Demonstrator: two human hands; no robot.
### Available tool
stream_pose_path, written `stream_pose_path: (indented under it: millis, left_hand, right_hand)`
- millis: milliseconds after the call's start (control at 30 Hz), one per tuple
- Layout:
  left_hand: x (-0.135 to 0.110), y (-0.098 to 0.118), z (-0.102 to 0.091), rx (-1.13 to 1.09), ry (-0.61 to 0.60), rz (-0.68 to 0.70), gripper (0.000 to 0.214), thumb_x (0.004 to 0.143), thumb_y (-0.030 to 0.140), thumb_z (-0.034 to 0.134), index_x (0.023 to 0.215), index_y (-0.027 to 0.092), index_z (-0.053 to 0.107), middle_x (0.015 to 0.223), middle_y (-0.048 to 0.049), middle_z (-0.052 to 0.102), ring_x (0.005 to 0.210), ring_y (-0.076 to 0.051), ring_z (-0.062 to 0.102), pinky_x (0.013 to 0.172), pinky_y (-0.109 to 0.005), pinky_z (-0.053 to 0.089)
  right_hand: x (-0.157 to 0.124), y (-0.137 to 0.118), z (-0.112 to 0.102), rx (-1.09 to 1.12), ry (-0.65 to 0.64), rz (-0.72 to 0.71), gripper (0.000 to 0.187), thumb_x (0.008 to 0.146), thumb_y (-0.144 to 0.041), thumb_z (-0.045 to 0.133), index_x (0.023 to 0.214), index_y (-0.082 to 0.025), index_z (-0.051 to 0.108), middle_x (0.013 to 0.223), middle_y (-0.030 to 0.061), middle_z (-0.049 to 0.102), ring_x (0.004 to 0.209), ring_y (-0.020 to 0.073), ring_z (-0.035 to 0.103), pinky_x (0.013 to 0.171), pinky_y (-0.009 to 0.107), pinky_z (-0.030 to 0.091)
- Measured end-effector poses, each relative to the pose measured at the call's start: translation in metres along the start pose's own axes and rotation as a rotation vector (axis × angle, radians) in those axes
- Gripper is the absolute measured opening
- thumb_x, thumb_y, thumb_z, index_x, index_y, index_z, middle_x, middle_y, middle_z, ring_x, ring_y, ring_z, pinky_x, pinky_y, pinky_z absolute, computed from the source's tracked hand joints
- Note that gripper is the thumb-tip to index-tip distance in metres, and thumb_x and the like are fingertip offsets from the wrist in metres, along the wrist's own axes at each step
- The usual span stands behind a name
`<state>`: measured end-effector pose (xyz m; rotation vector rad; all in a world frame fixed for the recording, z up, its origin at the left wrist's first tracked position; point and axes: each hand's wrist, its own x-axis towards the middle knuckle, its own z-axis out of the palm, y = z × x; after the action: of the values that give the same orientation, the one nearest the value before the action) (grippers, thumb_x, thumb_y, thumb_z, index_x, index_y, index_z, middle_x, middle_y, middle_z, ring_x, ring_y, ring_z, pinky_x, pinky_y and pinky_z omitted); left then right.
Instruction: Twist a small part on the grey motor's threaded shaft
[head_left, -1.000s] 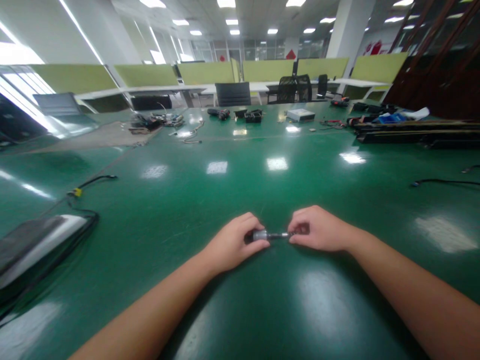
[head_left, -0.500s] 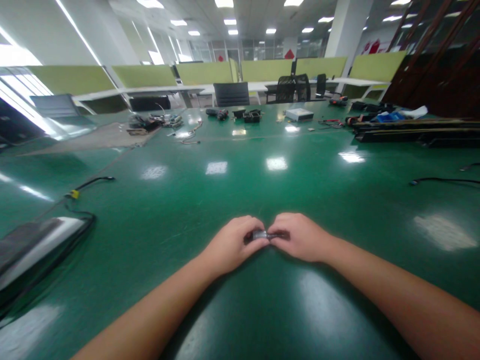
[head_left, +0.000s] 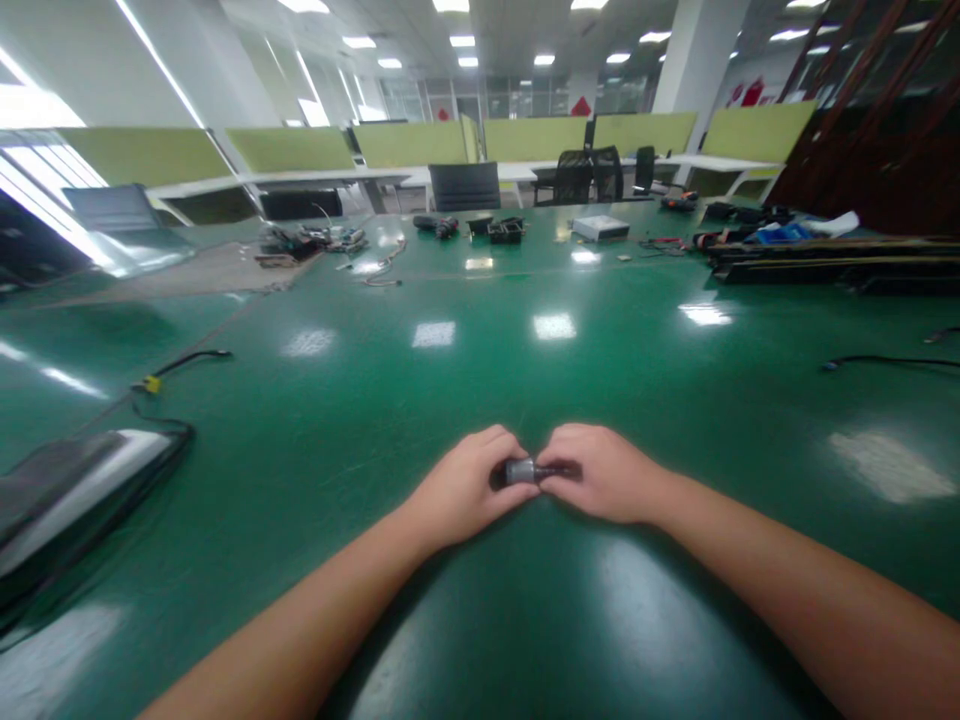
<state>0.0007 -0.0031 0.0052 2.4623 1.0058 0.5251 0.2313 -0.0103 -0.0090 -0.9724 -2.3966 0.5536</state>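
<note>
A small dark cylindrical object with a shiny grey middle [head_left: 519,471] lies level between my hands, low over the green table [head_left: 480,370]. Fingers and thumb of my left hand [head_left: 469,492] curl round its thicker left part. My right hand [head_left: 600,474] pinches the thin dark end on the right. The fingertips of both hands nearly meet at the object. Its two ends are partly hidden by my fingers, and its exact kind cannot be made out.
A grey and white device [head_left: 82,490] with a black cable lies at the left. Another cable [head_left: 892,360] is at the right edge. Further off are a white box [head_left: 600,229], black parts [head_left: 495,230], a stack of dark strips [head_left: 832,262] and an electronics pile [head_left: 311,240].
The grey middle of the object shows a little more clearly between my fingers. Both hands keep their grip and have hardly moved.
</note>
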Motion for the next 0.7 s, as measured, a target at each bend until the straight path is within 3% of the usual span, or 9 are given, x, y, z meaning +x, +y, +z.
stream_pose_path:
  millis: [700]
  left_hand:
    - [-0.0020,-0.0009,-0.0012,-0.002,0.003,0.004,0.020,0.087,0.034,0.075,0.096,0.019,0.064,0.091,-0.0030,0.064,0.083,-0.019,0.060,0.073,-0.029,0.045]
  right_hand:
    - [-0.0041,0.0003,-0.0063,-0.008,-0.032,0.026,0.011,0.085,-0.020,0.068,0.093,-0.018,0.074,0.083,0.0041,0.067,0.080,0.0168,0.059,0.074,0.028,0.044]
